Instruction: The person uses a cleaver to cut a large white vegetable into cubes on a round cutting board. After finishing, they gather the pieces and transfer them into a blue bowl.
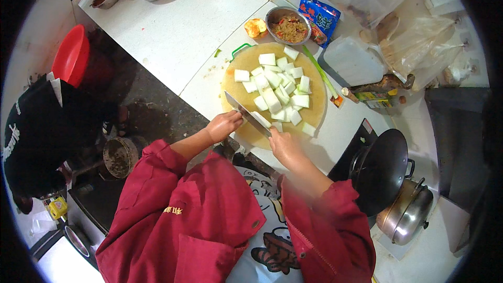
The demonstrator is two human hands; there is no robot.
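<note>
My right hand (pixel 286 147) grips a kitchen knife (pixel 247 116), whose broad blade slants up and left over the near part of a round cutting board (pixel 235 90). My left hand (pixel 226 126) has its fingertips bent close against the blade's left side. Whatever those fingers may hold is hidden. Just beyond the blade lies a pale slice (pixel 261 119). Chunks of a white, green-edged vegetable, apparently a gourd or melon (pixel 271 100), are heaped across the board's middle, with a few loose ones nearer the rim.
Behind the board are a metal bowl of chopped seasoning (pixel 290 27) and a blue packet (pixel 320 17). A green onion stalk (pixel 320 71) and a plastic jug (pixel 351 61) lie right. A black wok (pixel 381 173) sits nearer right. A person in black (pixel 43 133) bends at left.
</note>
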